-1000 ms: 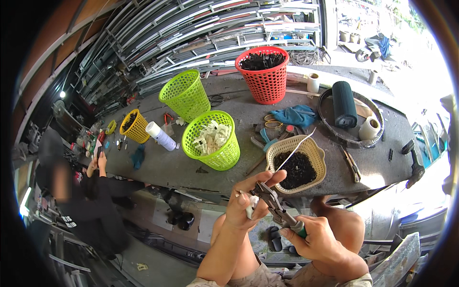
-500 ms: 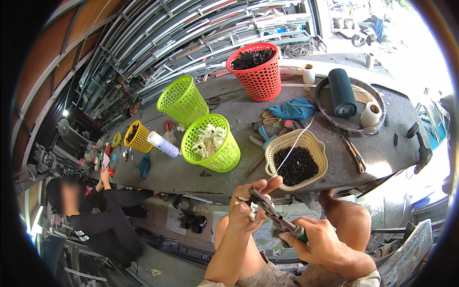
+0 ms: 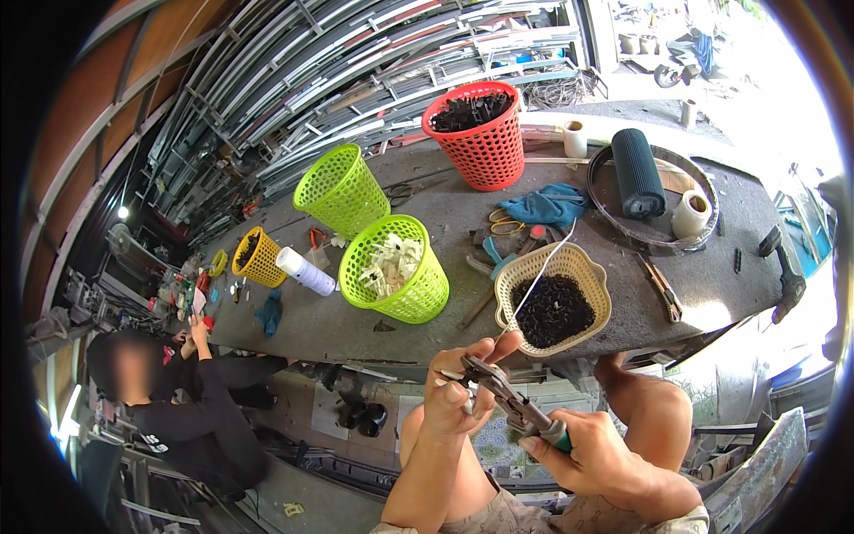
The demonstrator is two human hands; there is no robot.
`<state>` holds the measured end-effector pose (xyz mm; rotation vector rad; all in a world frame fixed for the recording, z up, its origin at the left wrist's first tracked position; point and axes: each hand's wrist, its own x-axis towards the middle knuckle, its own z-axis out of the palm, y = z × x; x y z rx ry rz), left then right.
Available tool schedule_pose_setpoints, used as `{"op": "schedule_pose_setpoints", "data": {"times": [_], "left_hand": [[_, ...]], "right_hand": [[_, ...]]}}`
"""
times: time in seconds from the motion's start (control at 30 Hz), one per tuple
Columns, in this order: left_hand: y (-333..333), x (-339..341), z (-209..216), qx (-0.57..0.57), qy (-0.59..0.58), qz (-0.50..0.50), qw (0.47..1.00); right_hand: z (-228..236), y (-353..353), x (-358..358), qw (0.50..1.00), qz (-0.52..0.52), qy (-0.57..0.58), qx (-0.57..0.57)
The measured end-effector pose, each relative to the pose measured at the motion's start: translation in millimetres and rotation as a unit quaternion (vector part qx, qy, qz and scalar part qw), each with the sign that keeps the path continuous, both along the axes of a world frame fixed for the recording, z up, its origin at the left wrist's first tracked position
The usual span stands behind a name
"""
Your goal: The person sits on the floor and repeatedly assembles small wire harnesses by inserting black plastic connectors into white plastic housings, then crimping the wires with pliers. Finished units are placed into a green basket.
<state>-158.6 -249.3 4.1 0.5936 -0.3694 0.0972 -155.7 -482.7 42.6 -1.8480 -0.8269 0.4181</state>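
My right hand (image 3: 592,449) is closed around the green handles of metal pliers (image 3: 514,400). The jaws point up and left, to the fingers of my left hand (image 3: 445,411). That hand is curled around a small white plastic piece (image 3: 469,402), with a small dark part at the jaws; fingers hide much of both. A thin white strip (image 3: 544,271) rises from beside my left fingertips across a cream basket (image 3: 601,307) holding small black pieces. Left of it stands a light-green basket (image 3: 414,298) of white plastic pieces.
On the bench are a red basket (image 3: 485,160) of black parts, another green basket (image 3: 342,200), a yellow basket (image 3: 261,260), a spray can (image 3: 304,271), a blue glove (image 3: 544,206), a utility knife (image 3: 660,287) and a drill (image 3: 785,276). A co-worker (image 3: 191,427) sits at left.
The pliers and my hands have shifted very slightly, with the jaws still at my left fingers. At left, the co-worker's hands have moved a little.
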Motion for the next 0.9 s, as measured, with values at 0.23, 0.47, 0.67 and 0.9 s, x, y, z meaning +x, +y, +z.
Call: {"op": "schedule_pose_setpoints", "data": {"times": [0.23,0.47,0.67,0.9], "left_hand": [[-6,1,10,0.08,0.091,0.075,0.99],[-18,17,11,0.134,0.203,0.12,0.963],[-18,44,-7,0.297,0.262,0.172,0.902],[-10,46,-42,0.448,0.226,0.26,0.825]], "right_hand": [[-13,14,3,0.986,-0.042,0.113,0.115],[-44,32,23,0.967,-0.034,0.253,0.016],[-73,45,31,0.944,-0.079,0.32,0.006],[-109,53,31,0.948,-0.151,0.28,0.01]]}}
